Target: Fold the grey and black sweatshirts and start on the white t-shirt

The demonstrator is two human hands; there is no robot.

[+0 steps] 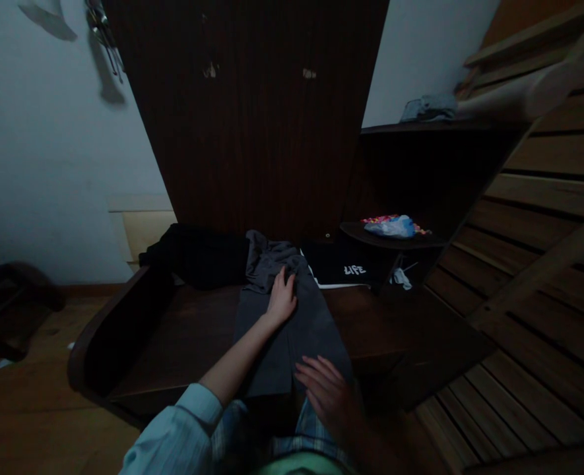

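Observation:
A pair of dark grey trousers [309, 323] lies on the wooden bench, both legs towards me and the upper part bunched up at the back. My left hand [282, 300] rests on the cloth just below the bunched part, fingers stretched out. Nearer to me, my right hand [327, 392] is at the lower end of the right-hand leg, fingers extended and holding nothing that I can see. Whether it touches the cloth I cannot tell.
Black clothing [207, 256] is heaped left of the trousers on the bench [187, 336]. To the right lies a folded black garment [341, 260] with white lettering. A plastic bag [393, 227] sits on a small shelf. Wooden slats [534, 277] stand at the right.

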